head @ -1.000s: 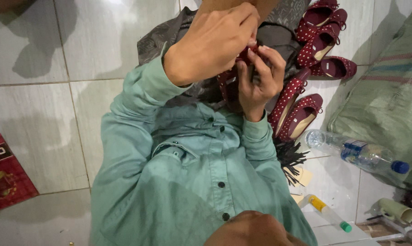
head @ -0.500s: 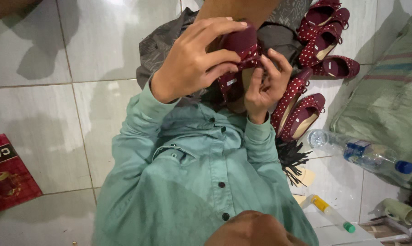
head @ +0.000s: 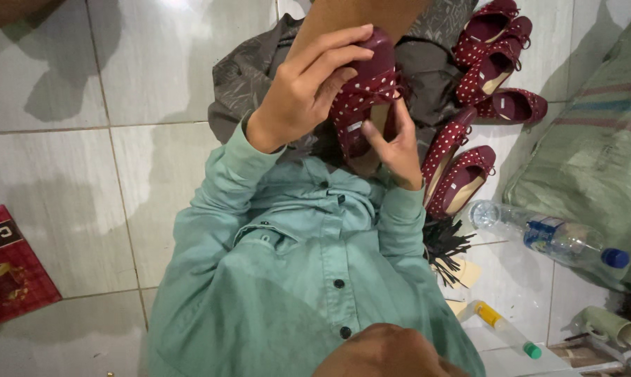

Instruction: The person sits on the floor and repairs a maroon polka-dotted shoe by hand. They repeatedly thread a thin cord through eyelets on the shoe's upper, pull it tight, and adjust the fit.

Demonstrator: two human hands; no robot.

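Observation:
I hold a small maroon shoe with white dots [head: 366, 89] up in front of my teal shirt [head: 294, 265]. My left hand [head: 307, 94] wraps around its toe end from the left, fingers curled over the top. From below, my right hand [head: 393, 148] is at the shoe's opening, with the thumb against the inside of the heel. More shoes of the same kind lie on the tiled floor to the right, one group near the top [head: 493, 49] and a pair lower down [head: 460, 176].
A grey patterned cloth [head: 245, 77] lies under my hands. A clear water bottle [head: 547, 236] and a green woven sack [head: 595, 132] are at the right. A bundle of black tag strings [head: 444, 248], a glue tube [head: 505, 329] and a red packet [head: 8, 269] rest on the floor.
My left hand has shifted from covering the shoe to gripping its toe, and the shoe now stands more upright and in plain view. My right hand has dropped slightly toward the heel.

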